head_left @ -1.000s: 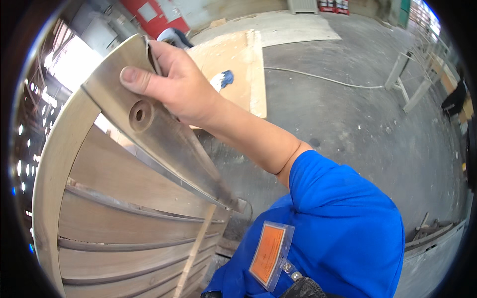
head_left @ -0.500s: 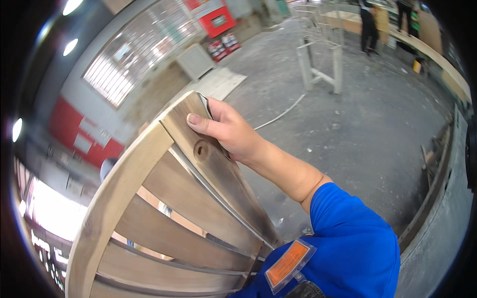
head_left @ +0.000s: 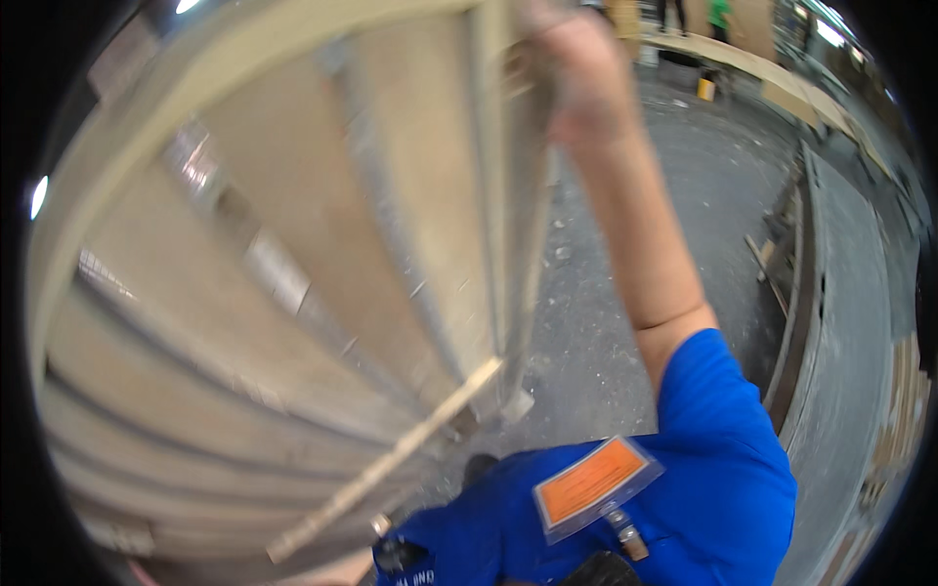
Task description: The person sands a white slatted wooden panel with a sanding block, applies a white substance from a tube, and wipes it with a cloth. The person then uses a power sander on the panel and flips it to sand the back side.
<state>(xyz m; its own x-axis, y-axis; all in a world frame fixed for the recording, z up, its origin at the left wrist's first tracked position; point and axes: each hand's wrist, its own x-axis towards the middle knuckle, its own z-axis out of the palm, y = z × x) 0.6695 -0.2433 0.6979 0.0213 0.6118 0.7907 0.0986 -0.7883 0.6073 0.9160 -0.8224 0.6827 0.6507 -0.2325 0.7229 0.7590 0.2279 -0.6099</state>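
A large slatted wooden frame (head_left: 293, 166) with a curved pale rail fills the left side, tilted in front of me. At its top right corner, beside the end post, my right hand (head_left: 591, 83) is closed around the wood; its fingers are smeared by motion. A pale narrow crosspiece (head_left: 391, 459) runs across the slats at the lower end. Below the frame, a strip of skin from my left arm (head_left: 332, 571) shows at the bottom edge, with the fingers hidden.
Speckled grey floor (head_left: 606, 322) lies beyond my right arm. A long grey metal-looking ledge (head_left: 850, 322) runs along the right, with loose wood strips (head_left: 772, 273) beside it. Far back stand a long wooden bench (head_left: 723, 57), a yellow container (head_left: 705, 90) and people.
The slatted frame has swung up and turned, now showing more of its slats and lower crosspiece. My right hand has risen with its corner. The view has swung to the right.
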